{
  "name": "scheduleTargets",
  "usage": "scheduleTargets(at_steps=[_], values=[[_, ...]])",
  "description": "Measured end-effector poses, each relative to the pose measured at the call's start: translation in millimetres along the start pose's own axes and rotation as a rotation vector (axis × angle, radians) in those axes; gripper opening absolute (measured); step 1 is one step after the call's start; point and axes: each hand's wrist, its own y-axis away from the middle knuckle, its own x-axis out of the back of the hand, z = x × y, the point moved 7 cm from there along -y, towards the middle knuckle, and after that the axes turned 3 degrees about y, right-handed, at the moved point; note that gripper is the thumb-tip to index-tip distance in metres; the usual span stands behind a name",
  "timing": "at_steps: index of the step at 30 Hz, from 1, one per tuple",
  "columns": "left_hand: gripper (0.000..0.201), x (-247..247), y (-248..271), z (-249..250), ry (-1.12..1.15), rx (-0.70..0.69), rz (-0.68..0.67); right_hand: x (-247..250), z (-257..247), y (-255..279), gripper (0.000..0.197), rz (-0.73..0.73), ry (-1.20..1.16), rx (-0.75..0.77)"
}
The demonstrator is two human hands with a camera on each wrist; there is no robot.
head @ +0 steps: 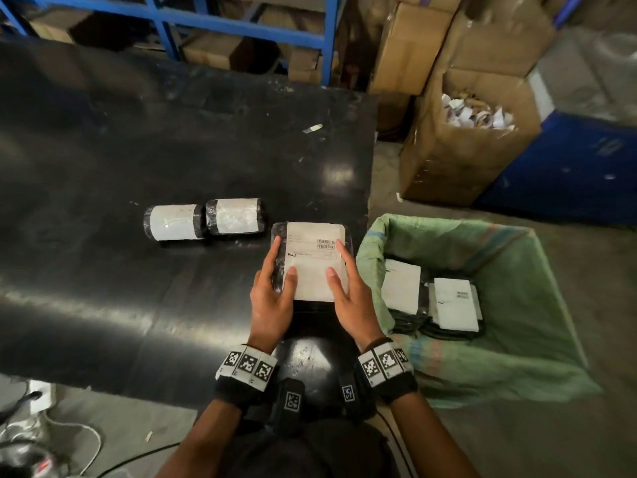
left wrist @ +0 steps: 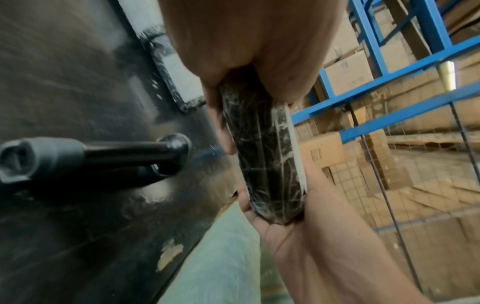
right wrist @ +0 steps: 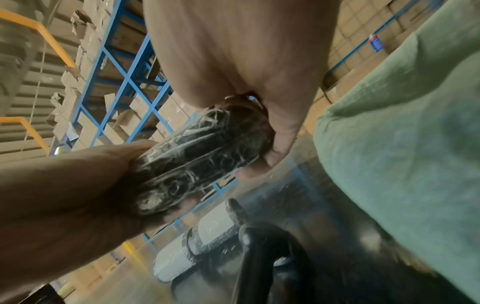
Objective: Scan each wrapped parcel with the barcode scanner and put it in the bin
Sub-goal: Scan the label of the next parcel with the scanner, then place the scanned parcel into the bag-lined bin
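Both hands hold one flat wrapped parcel (head: 312,260) above the near right part of the black desk (head: 138,150). Its white label with a barcode faces up. The left hand (head: 272,294) grips its left edge, thumb on the label and fingers (left wrist: 221,127) curled under the black wrapping. The right hand (head: 351,291) grips the right edge the same way, thumb on top and fingers (right wrist: 262,160) wrapped below. In the left wrist view the parcel's black film-wrapped side (left wrist: 265,164) shows edge-on between the two palms, clear of the desk surface.

Two more wrapped parcels lie side by side on the desk just beyond and to the left of the held one, both rounded with white labels: the left roll (head: 174,222) and the right roll (head: 236,216), touching or nearly touching each other.

Under the hands, a black barcode scanner (left wrist: 78,158) on a stand sits at the near desk edge; it appears blurred in both wrist views.

Right of the desk, just beside it, stands the bin (head: 517,339), lined with a green woven sack. Labelled parcels (head: 455,303) already lie in it. Beyond it stand an open cardboard box (head: 458,167) filled with paper scraps and blue shelving (head: 241,19) holding cartons.
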Motion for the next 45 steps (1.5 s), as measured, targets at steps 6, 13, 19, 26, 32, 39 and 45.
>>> scheduleTargets(at_steps=[6, 13, 19, 26, 32, 39, 45], values=[[0.055, -62, 2, 21, 0.044, -0.031, -0.135, 67, 7, 15, 0.051, 0.15, 0.088, -0.056], [0.055, -153, 11, 56, 0.028, -0.064, -0.424, 163, 25, 35, 0.051, 0.283, 0.092, -0.141], [0.066, -216, 10, 51, -0.454, -0.194, -0.524, 263, 71, 23, 0.052, 0.176, 0.164, -0.347], [0.078, -239, 6, -7, -0.852, -0.283, -0.535, 315, 146, -34, 0.057, -0.05, 0.511, -0.599], [0.08, -237, 8, -21, -0.835, -0.261, -0.544, 320, 211, -58, 0.058, -0.143, 0.576, -0.662], [0.088, -240, 4, -31, -0.885, -0.213, -0.582, 289, 274, -51, 0.06, -0.08, 0.525, -0.73], [0.088, -239, 5, -30, -0.872, -0.231, -0.577, 293, 330, -36, 0.07, -0.047, 0.696, -0.976]])
